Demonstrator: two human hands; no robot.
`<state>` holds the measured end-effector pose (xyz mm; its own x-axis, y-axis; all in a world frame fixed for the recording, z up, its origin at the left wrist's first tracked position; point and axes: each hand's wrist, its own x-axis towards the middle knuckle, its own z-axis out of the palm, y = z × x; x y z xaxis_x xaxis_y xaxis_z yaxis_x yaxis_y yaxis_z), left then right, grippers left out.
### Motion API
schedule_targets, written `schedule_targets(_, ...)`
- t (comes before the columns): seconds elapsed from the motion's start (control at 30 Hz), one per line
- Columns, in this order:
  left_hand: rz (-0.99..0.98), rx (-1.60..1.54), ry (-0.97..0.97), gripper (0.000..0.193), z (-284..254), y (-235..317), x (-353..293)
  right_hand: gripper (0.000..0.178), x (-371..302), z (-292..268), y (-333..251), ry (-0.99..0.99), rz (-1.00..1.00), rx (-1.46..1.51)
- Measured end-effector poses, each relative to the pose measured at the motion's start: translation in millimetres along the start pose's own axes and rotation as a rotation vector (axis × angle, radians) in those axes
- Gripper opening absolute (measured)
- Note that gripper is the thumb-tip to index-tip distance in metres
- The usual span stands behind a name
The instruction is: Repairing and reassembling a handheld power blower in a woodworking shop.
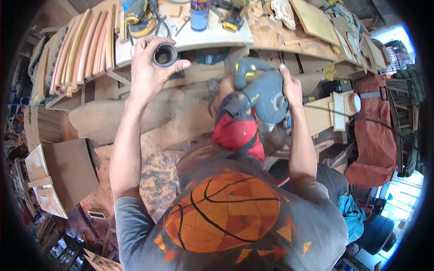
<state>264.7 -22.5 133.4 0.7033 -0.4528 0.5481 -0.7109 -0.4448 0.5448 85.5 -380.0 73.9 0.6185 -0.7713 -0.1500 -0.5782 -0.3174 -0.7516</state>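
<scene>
At far left, a brown rectangular panel (72,174) stands beside pale-edged boards. Above it, long, slightly curved wooden strips (83,49) lie side by side, their near ends pointing toward the viewer. Next, a yellow-and-grey handheld power tool (141,25) rests on the pale-topped wooden desk (230,38). In front of the desk, the left hand (149,74) is closed around a short, dark grey, hollow cylindrical collar (165,55), gripped between thumb and fingers with its round opening facing the camera. Behind it on the desk stands a translucent blue bottle (199,19); a yellow-and-black cordless drill (233,16) lies just to its right. At centre, near a piece of red cloth (235,135), is a grey-blue, round-bodied power tool (269,97) with a looped handle and a short outlet, well apart from the collar. The right hand (292,88) is clamped on its right side, thumb uppermost, the other fingers largely hidden. The two hands are well apart. Farther right, a black cable (357,118) crosses in front of a red-brown hanging cloth (373,140).
</scene>
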Motion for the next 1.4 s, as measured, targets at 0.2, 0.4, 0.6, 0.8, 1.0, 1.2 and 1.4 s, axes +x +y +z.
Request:
schedule_targets(0.2, 0.02, -0.092, 0.259, 0.058, 28, -68, 67, 0.077, -5, -4, -5, 0.009, -0.042, -0.075)
schedule_targets(0.4, 0.081, 0.056, 0.451, 0.05, 105, -128, 107, 0.069, -5, -5, -18, -0.003, 0.021, -0.039)
schedule_targets(0.6, -0.12, 0.336, 0.094, 0.058, 145, -174, 116, 0.064, 5, 4, -19, 0.019, -0.056, -0.006)
schedule_targets(0.8, -0.202, 0.198, 0.197, 0.08, 118, -145, 63, 0.063, 17, 7, -37, -0.071, -0.003, -0.117)
schedule_targets(1.0, -0.401, -0.803, -0.364, 0.082, 111, 12, -66, 0.075, 40, 19, -56, -0.255, -0.114, -0.264)
schedule_targets(1.2, -0.684, -1.053, -0.294, 0.096, 84, 59, -99, 0.086, 41, 42, -100, -0.409, -0.255, -0.424)
schedule_targets(1.4, -0.819, -1.226, -0.465, 0.091, 48, 48, -116, 0.083, 9, 57, -87, -0.623, -0.398, -0.372)
